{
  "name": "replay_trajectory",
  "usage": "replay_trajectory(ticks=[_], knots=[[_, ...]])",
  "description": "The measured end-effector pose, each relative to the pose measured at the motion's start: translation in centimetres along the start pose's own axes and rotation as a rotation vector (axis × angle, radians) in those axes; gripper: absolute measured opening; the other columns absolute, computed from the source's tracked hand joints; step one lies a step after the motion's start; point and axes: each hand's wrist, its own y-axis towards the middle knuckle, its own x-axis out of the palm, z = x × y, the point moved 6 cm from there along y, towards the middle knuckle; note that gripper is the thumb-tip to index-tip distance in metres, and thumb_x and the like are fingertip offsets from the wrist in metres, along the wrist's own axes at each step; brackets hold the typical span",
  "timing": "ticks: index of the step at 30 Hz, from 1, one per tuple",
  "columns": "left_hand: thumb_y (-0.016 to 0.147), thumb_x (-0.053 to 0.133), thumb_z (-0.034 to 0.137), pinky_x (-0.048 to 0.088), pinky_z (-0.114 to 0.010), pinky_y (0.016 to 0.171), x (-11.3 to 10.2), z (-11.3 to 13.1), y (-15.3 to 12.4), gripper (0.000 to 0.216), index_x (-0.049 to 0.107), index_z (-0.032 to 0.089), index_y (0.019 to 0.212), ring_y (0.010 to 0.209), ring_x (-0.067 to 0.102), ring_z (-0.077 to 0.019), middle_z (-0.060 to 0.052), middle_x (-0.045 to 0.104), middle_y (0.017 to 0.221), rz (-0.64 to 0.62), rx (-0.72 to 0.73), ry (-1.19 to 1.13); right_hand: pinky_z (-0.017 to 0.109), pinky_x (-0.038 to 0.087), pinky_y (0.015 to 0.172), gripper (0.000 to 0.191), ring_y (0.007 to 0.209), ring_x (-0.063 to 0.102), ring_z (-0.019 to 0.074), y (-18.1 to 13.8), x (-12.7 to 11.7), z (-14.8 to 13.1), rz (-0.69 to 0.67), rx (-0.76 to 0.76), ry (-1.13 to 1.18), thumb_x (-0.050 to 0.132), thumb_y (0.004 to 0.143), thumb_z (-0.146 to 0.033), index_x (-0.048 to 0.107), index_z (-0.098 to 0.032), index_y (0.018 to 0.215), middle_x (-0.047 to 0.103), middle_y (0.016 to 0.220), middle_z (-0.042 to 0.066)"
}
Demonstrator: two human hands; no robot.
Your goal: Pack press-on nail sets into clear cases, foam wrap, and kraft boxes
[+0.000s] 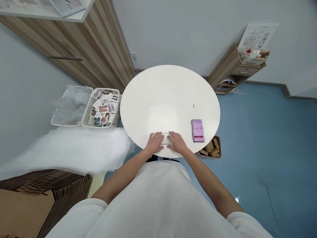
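Near the front edge of the round white table (168, 86) lies a small white flat object (165, 138), its kind too indistinct to make out. My left hand (155, 142) grips its left end, thumb on the near side and fingers curled over the far side. On the right end my right hand (176, 142) has a matching hold. Parts of both ends are hidden under the fingers. To the right of my right hand rests a phone (197, 131) with a blurred purple screen.
Left of the table stand a white basket (117, 112) of carded nail sets and a tray (53, 121) of clear plastic bags. White sheets (74, 148) and folded cardboard (24, 211) lie nearer. A carton (220, 150) of small brown boxes sits below the table's right side.
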Motion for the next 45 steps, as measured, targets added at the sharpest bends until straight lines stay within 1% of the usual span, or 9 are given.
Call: replay_trajectory(ticks=[2,6,15,19,25,31,38,42,45], knots=[[0.068,0.060,0.028,0.022,-0.044,0.096,0.6,0.3,0.4,0.053,0.039,0.021,0.116,0.117,0.036,-0.0283,-0.012,0.039,0.131,-0.019,-0.002,0.003,0.043,0.028,0.097,0.050,0.123,0.031,0.0278,0.4,0.9,-0.8,-0.066,-0.042,-0.017,0.063,0.069,-0.029,0.044,-0.018,0.115,0.035,0.135,0.012],[0.069,0.053,0.018,0.027,-0.040,0.091,1.0,0.3,0.2,0.041,0.043,0.019,0.109,0.108,0.044,-0.0245,-0.011,0.045,0.123,-0.016,0.056,0.013,0.041,0.035,0.090,0.040,0.115,0.040,0.0275,0.6,1.8,-1.4,-0.091,0.010,-0.055,0.059,0.070,-0.017,0.047,-0.017,0.108,0.040,0.131,0.014],[0.062,0.055,0.026,0.029,-0.037,0.091,1.5,0.6,-4.4,0.045,0.046,0.020,0.106,0.103,0.046,-0.0244,-0.008,0.052,0.111,-0.089,0.208,-0.104,0.035,0.040,0.079,0.042,0.094,0.051,0.0229,-2.8,2.9,-3.9,-0.160,0.027,0.156,0.064,0.066,-0.035,0.049,-0.018,0.101,0.053,0.109,0.010],[0.067,0.051,0.031,0.031,-0.036,0.090,1.2,-0.3,-3.8,0.043,0.049,0.023,0.110,0.104,0.048,-0.0238,-0.005,0.055,0.112,-0.180,0.145,-0.205,0.031,0.041,0.073,0.038,0.086,0.054,0.0199,-2.4,2.0,-2.7,-0.231,0.143,0.369,0.063,0.067,-0.037,0.053,-0.020,0.099,0.059,0.096,0.006],[0.078,0.039,0.050,0.039,-0.029,0.081,0.3,-3.1,-1.4,0.042,0.058,0.024,0.105,0.100,0.053,-0.0215,-0.003,0.060,0.110,-0.271,-0.023,-0.494,0.029,0.042,0.072,0.027,0.086,0.057,0.0175,-1.1,0.4,-0.4,-0.276,0.287,0.642,0.049,0.078,-0.041,0.058,-0.024,0.097,0.063,0.097,0.003],[0.077,0.040,0.049,0.041,-0.028,0.070,-0.2,-5.8,-0.1,0.037,0.063,0.020,0.084,0.083,0.057,-0.0205,-0.004,0.064,0.089,-0.146,-0.144,-0.625,0.029,0.043,0.067,0.031,0.080,0.057,0.0184,-0.6,0.0,1.4,-0.228,0.390,0.609,0.042,0.081,-0.045,0.060,-0.022,0.090,0.063,0.091,0.003],[0.074,0.047,0.034,0.041,-0.028,0.062,1.1,-9.4,-0.9,0.017,0.055,0.019,0.071,0.066,0.055,-0.0172,-0.001,0.059,0.066,-0.016,-0.423,-0.550,0.027,0.044,0.064,0.025,0.077,0.058,0.0173,-2.6,0.7,4.6,0.003,0.654,0.473,0.040,0.082,-0.035,0.055,-0.021,0.095,0.062,0.087,0.004],[0.076,0.047,0.031,0.044,-0.029,0.068,1.1,-10.4,-2.1,0.023,0.053,0.017,0.093,0.078,0.057,-0.0185,-0.005,0.061,0.083,0.050,-0.520,-0.509,0.033,0.044,0.072,0.036,0.092,0.055,0.0214,-4.3,0.4,4.9,0.166,0.721,0.310,0.039,0.082,-0.028,0.044,-0.019,0.116,0.057,0.105,0.010],[0.078,0.047,0.036,0.042,-0.034,0.082,-0.4,-9.4,-2.2,0.041,0.043,0.016,0.113,0.100,0.052,-0.0220,-0.011,0.054,0.111,0.207,-0.431,-0.363,0.039,0.039,0.085,0.043,0.110,0.046,0.0257,-3.5,-0.3,3.0,0.232,0.525,0.108,0.047,0.078,-0.027,0.041,-0.020,0.120,0.049,0.119,0.013]])
